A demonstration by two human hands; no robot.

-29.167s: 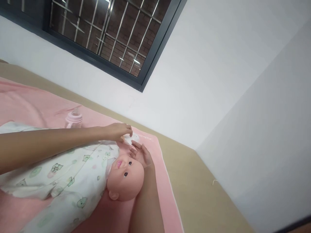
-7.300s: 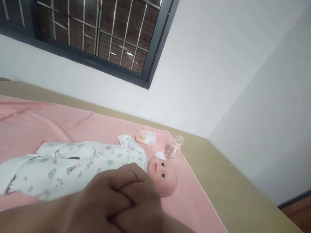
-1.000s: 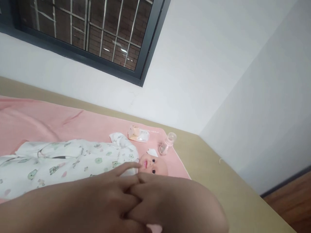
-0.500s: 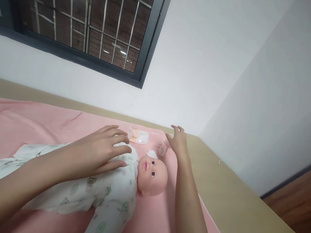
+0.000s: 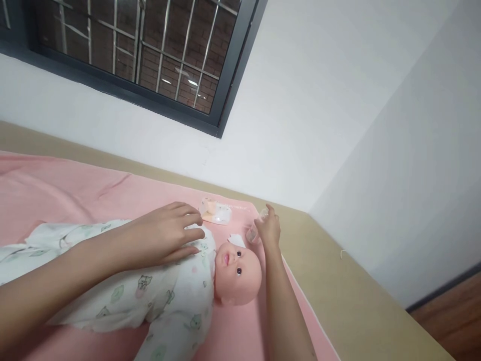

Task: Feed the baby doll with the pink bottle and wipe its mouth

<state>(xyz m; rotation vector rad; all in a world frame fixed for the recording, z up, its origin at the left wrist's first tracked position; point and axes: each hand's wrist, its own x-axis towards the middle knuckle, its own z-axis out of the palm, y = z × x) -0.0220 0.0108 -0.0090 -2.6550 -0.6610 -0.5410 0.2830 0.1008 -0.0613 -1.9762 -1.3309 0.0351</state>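
A baby doll (image 5: 240, 276) in white clothes with a green print (image 5: 180, 296) lies on its back, its head toward the right. My left hand (image 5: 169, 233) rests palm down over the doll's chest, fingers apart and holding nothing. Beyond the doll's head, my right hand (image 5: 269, 229) has its thumb and fingers around a small clear bottle (image 5: 253, 234), which lies tilted on the pink cloth. My hand hides part of the bottle. Between the two hands lies a printed plastic packet (image 5: 218, 213). A white piece (image 5: 236, 239) sits beside the doll's head.
A pink cloth (image 5: 82, 185) covers much of the wooden tabletop (image 5: 338, 296). White walls (image 5: 300, 100) rise behind and to the right. A dark-framed window (image 5: 216, 120) with metal bars is at upper left. Brown wood (image 5: 451, 321) shows at lower right.
My right hand has lowered onto the clear bottle, and its fingers have closed around it. My left hand stays on the doll's chest, its fingers slightly more bent. The view has shifted slightly.
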